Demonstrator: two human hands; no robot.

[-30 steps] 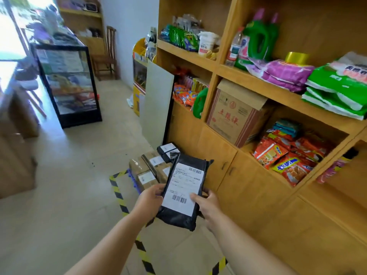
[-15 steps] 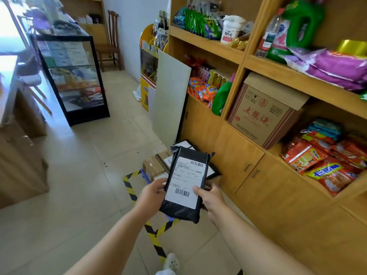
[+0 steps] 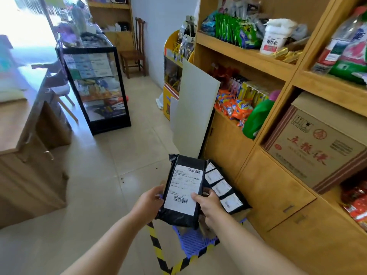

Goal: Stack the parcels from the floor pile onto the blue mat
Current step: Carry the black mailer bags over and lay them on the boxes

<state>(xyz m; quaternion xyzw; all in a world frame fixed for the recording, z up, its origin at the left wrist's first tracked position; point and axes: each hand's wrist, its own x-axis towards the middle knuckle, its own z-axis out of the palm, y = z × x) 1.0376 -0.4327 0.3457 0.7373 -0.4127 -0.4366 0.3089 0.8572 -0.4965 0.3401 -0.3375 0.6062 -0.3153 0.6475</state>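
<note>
— How far along is the stacking?

— Partway, I'd judge. A row of black plastic mailers with white labels [image 3: 222,185] already lies on the blue lattice plastic mat [image 3: 195,242], against the wooden cabinet [image 3: 264,187]. The floor pile is out of view, so what's left I can't tell.

— And the one being carried?

— A long black plastic parcel with a white barcode label [image 3: 183,188], held upright over the mat, above the yellow-and-black floor tape [image 3: 156,249]. It looks soft, creased at the bottom end.

— The hands?

— The left hand [image 3: 149,201] grips its left edge, fingers curled behind. The right hand [image 3: 207,202] pinches the right edge, thumb on the label.
</note>
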